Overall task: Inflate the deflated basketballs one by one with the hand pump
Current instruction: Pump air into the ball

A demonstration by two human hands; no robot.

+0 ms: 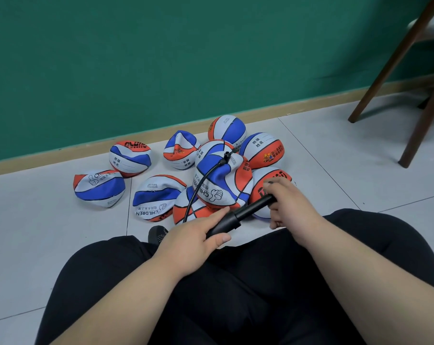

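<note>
Early days on this one, I reckon: the person sits on the floor (310, 158) with the hand pump (238, 216) held just above their lap. The left hand (198, 235) has its fingers wrapped round the barrel, and the right hand (288, 202) has its fingers curled round the handle end, with the plunger drawn partly out. The black hose (201, 185) runs from the pump up to the valve on the crumpled ball (218, 185), which sits on top of the pile right in front of the knees. So that's the 1 being filled, and it's badly caved in, nowhere near round. I count roughly 9 or 10 balls on the floor near the green wall (161, 58). The flat ball (99, 188) far left and at least 4 others are plainly folded in. The rounder ball (262, 150) at the back and 1 beside it look fuller, but I can't tell if they're properly done. My guess is most of the job is left, with plenty of pumping to go
</note>
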